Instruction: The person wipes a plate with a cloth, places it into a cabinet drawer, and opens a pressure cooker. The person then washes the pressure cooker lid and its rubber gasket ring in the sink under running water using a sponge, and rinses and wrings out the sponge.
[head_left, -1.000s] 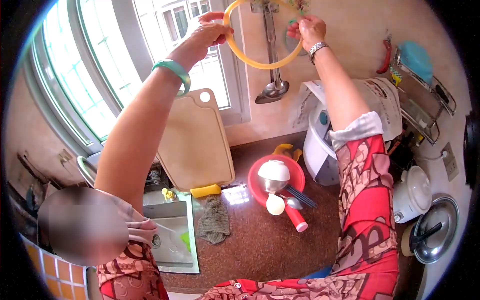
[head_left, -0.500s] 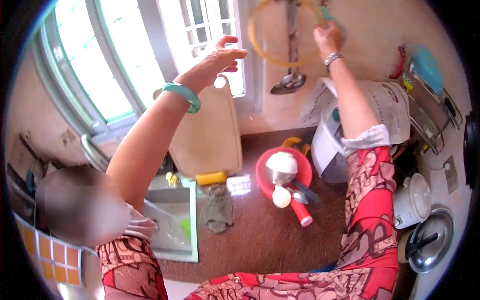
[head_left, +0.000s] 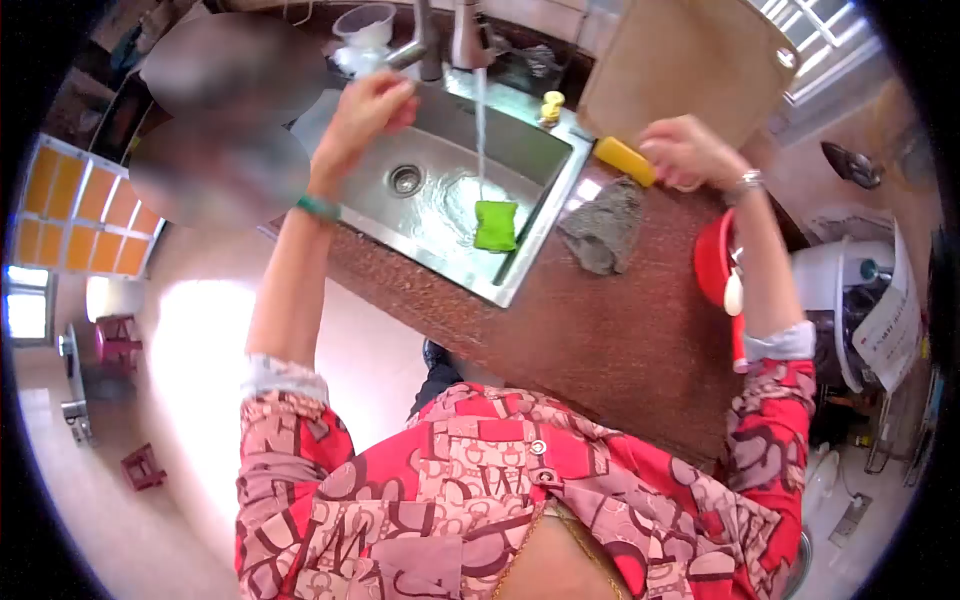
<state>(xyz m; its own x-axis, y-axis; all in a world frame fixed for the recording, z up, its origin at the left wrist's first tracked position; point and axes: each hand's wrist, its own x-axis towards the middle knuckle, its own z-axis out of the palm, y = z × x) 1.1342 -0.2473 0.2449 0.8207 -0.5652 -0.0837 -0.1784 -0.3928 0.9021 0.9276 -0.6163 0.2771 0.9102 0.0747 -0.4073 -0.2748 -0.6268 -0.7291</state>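
My left hand (head_left: 368,115) is raised over the left side of the steel sink (head_left: 560,185), fingers curled in, just below the lever of the tap (head_left: 430,45). I see nothing held in it. Water runs from the spout into the basin, beside a bright green sponge (head_left: 495,226). My right hand (head_left: 690,152) hovers by a yellow block (head_left: 625,161), its fingers loosely bent and apart. It looks empty; whether it touches the block I cannot tell. A grey cloth (head_left: 605,228) lies crumpled on the counter below that hand.
A cutting board (head_left: 685,70) leans behind the counter (head_left: 630,345). A small yellow bottle (head_left: 551,107) stands at the sink's corner. To the right are a red bowl (head_left: 712,262), partly behind my forearm, and a white bucket (head_left: 845,300). A clear plastic bowl (head_left: 365,25) sits behind the tap.
The view has swung left and down to the sink. My right hand has left the yellow ring at the wall. My left hand has come from the window to the tap, its fingers now curled.
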